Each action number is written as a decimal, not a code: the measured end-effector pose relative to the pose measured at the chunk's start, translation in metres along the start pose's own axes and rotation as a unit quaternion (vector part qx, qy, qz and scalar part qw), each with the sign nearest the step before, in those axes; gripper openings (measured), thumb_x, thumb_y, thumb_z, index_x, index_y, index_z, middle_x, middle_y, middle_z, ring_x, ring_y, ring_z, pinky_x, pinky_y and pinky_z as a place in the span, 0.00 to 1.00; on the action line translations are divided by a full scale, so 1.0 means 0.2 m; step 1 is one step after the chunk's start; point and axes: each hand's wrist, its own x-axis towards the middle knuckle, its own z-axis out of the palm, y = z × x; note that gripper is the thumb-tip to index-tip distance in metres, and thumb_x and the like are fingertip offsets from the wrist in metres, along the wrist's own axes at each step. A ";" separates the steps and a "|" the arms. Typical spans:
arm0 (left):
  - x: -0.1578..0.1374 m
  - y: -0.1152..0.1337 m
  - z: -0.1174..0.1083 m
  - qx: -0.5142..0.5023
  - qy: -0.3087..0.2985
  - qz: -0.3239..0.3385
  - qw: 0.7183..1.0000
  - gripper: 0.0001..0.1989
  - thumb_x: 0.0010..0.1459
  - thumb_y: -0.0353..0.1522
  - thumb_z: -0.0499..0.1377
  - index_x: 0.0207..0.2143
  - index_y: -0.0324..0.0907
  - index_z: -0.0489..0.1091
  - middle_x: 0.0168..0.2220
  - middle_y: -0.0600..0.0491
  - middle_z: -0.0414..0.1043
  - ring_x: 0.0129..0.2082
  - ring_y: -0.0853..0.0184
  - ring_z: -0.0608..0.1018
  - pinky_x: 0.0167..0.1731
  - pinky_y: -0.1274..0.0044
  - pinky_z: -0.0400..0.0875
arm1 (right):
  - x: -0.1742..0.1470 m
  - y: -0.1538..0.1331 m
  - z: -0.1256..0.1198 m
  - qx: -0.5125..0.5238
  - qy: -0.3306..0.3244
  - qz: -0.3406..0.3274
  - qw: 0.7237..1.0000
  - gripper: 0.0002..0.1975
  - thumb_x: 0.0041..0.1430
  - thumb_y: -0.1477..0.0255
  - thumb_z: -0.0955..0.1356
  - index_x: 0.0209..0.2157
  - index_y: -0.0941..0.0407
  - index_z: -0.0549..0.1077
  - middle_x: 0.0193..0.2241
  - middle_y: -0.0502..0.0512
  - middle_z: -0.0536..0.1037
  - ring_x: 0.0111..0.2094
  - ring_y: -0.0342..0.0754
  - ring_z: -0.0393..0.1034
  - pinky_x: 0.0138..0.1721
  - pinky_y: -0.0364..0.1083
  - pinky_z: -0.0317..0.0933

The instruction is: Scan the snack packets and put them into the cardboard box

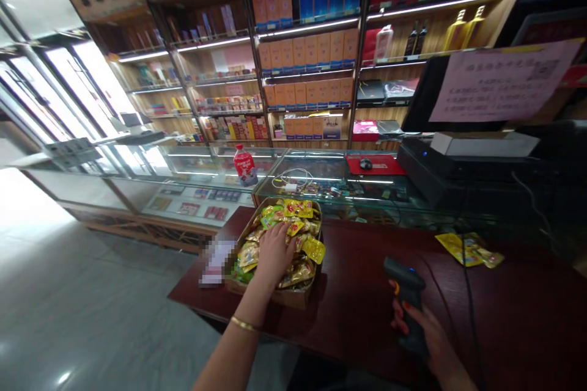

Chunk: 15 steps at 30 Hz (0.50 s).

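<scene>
My left hand [276, 250] lies on top of several small yellow, gold and green snack packets [300, 272] heaped in a cardboard box [293, 298]. Its fingers are stretched out over them and look apart; none of the packets is visibly gripped. In my right hand [428, 327] is a black barcode scanner [406, 275], its handle wrapped by my fingers and its head tilted up to the left over the dark red counter [358, 281]. Two or so yellow packets [465, 249] lie on the counter beyond the scanner, a dark cable crossing them.
A glass display case [220, 162] runs behind the counter, bearing a red bottle [245, 165], a white cable [291, 186] and a mouse [365, 164] on a red pad. A monitor with a pink paper sheet [499, 82] stands right. Lit shelves of boxes [307, 55] line the back wall.
</scene>
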 end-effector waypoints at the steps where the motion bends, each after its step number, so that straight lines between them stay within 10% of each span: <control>1: 0.02 0.02 0.02 0.016 -0.011 -0.005 1.000 0.22 0.61 0.35 0.59 0.58 0.44 0.70 0.60 0.42 0.73 0.60 0.49 0.71 0.58 0.58 0.63 | 0.00 0.01 -0.01 0.000 -0.002 0.003 1.000 0.27 0.48 0.56 0.77 0.49 0.53 0.78 0.25 0.45 0.73 0.20 0.41 0.63 0.31 0.46 0.69; 9: 0.11 0.07 0.05 0.040 0.012 -0.036 0.998 0.12 0.62 0.29 0.56 0.40 0.45 0.80 0.47 0.46 0.82 0.49 0.52 0.77 0.54 0.60 0.64 | 0.02 -0.01 -0.04 0.004 0.003 0.035 0.999 0.26 0.45 0.58 0.79 0.46 0.53 0.78 0.27 0.45 0.75 0.21 0.40 0.66 0.33 0.44 0.70; 15: -0.09 0.22 0.01 -0.220 0.198 -0.037 0.954 0.15 0.69 0.34 0.51 0.51 0.45 0.75 0.53 0.46 0.78 0.52 0.56 0.77 0.55 0.64 0.71 | 0.04 -0.01 -0.04 0.007 -0.013 0.032 0.999 0.26 0.47 0.58 0.79 0.47 0.54 0.78 0.27 0.46 0.75 0.21 0.40 0.65 0.33 0.46 0.71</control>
